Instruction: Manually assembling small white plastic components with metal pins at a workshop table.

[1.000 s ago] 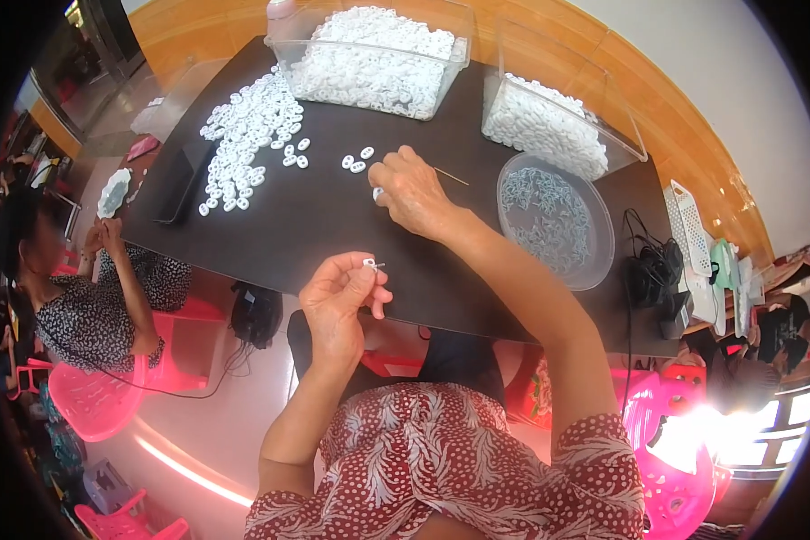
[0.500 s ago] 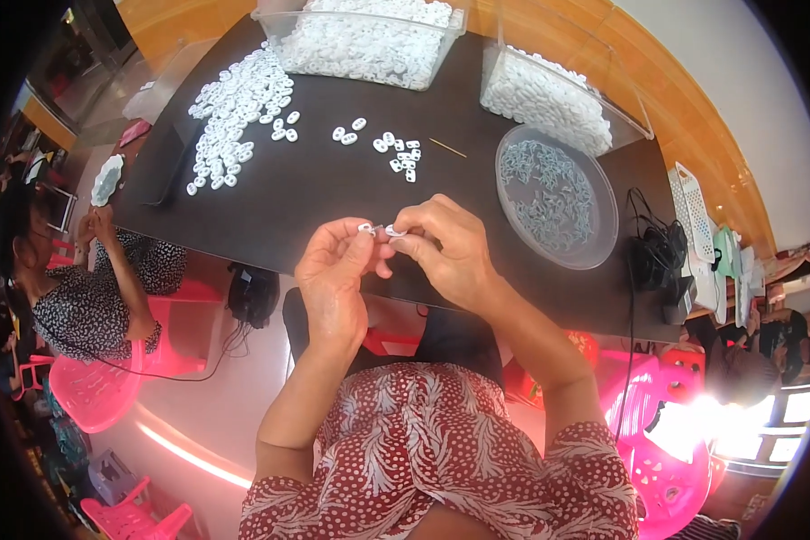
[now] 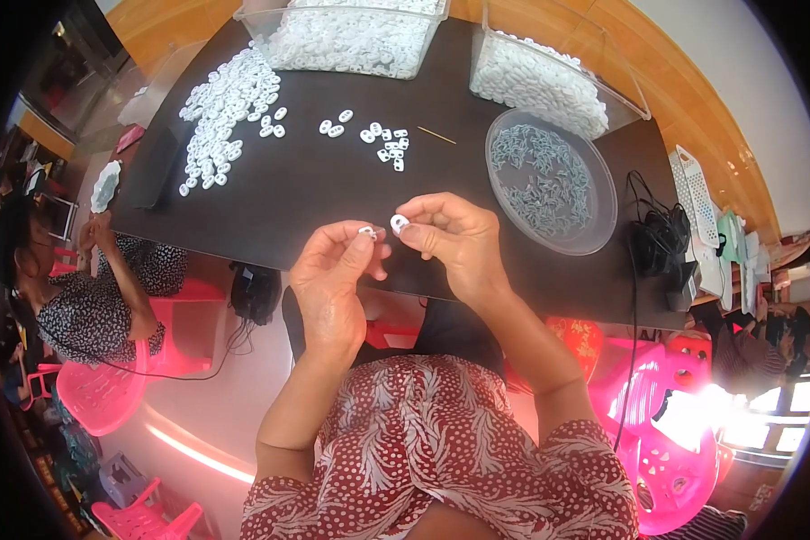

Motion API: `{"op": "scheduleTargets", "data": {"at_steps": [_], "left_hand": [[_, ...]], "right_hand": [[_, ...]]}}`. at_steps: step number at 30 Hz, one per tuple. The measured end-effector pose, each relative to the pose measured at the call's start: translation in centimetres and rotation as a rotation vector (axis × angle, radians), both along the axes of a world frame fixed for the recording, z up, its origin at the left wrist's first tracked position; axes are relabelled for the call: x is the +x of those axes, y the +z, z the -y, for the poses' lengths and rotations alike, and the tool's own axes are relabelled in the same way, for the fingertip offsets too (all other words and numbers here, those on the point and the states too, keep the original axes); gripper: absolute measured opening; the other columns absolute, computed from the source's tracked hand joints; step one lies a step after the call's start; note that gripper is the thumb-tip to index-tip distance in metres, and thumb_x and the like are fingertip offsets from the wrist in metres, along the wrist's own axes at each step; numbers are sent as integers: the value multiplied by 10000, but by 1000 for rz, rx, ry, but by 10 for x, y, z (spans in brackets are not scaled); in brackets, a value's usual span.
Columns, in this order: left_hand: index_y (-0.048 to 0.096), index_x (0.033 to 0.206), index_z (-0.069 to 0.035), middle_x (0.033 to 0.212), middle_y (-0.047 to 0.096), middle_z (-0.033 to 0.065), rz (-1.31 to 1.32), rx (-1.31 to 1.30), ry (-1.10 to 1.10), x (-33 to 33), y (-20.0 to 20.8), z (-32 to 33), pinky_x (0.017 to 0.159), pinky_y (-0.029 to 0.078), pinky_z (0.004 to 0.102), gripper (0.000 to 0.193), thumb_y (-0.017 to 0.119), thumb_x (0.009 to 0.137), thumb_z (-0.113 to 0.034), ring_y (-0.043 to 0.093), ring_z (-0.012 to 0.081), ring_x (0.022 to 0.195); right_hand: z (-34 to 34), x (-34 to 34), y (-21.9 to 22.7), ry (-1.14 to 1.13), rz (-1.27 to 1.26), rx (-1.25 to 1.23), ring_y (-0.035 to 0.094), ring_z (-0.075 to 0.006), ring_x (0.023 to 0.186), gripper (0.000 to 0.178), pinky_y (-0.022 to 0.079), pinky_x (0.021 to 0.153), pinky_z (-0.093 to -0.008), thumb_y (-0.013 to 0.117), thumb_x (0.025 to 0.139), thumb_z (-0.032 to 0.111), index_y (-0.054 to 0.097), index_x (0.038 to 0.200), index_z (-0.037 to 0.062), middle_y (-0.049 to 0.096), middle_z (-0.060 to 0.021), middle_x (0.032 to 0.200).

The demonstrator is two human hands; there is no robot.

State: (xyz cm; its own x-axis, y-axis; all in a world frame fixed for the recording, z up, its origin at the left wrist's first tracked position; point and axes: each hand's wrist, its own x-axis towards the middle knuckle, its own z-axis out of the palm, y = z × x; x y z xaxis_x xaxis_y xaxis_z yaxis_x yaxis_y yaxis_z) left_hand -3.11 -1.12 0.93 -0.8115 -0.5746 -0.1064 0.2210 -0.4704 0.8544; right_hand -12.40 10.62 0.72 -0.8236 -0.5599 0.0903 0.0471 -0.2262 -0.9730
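Above the near edge of the dark table, my left hand [image 3: 333, 265] pinches a small white plastic piece [image 3: 366, 232] between thumb and fingers; much of it is covered by the fingertips. A short gap to its right, my right hand [image 3: 454, 238] grips a rounded white piece with a hole [image 3: 400, 223] between thumb and forefinger. Beyond my hands lie a few loose oval white pieces with two holes [image 3: 331, 128] and a small cluster of squarer white pieces [image 3: 393, 148]. A thin yellowish stick [image 3: 437, 135] rests beside that cluster.
A pile of white pieces [image 3: 229, 99] spreads at the left. Clear bins [image 3: 405, 67] of white pieces stand at the back. A round clear tray [image 3: 603, 211] holds small grey-blue parts, with black cables [image 3: 659, 238] beside it. Another person [image 3: 90, 279] sits at the left.
My hands have moved apart; my right hand has drawn slightly right with its white piece, which now shows its hole. My left hand has barely moved. The view has shifted slightly.
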Motion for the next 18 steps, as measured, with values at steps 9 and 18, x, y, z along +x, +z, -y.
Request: {"op": "scheduleTargets", "data": {"at_steps": [9, 18], "left_hand": [[583, 1036, 46, 826, 617, 89, -51, -20, -29, 3, -4, -7, 543, 477, 231, 178, 600, 868, -10, 610, 138, 682], [580, 1013, 40, 816, 618, 74, -1, -183, -2, 8, -5, -10, 530, 472, 199, 157, 609, 862, 4, 619, 119, 692]], "right_hand": [[0, 2, 2, 3, 147, -7, 591, -100, 701, 175, 435, 570, -203, 640, 829, 23, 636, 996, -30, 660, -87, 833], [1, 9, 3, -40, 69, 76, 597, -66, 724, 167, 432, 570, -190, 648, 835, 75, 653, 977, -12, 669, -41, 834]]}}
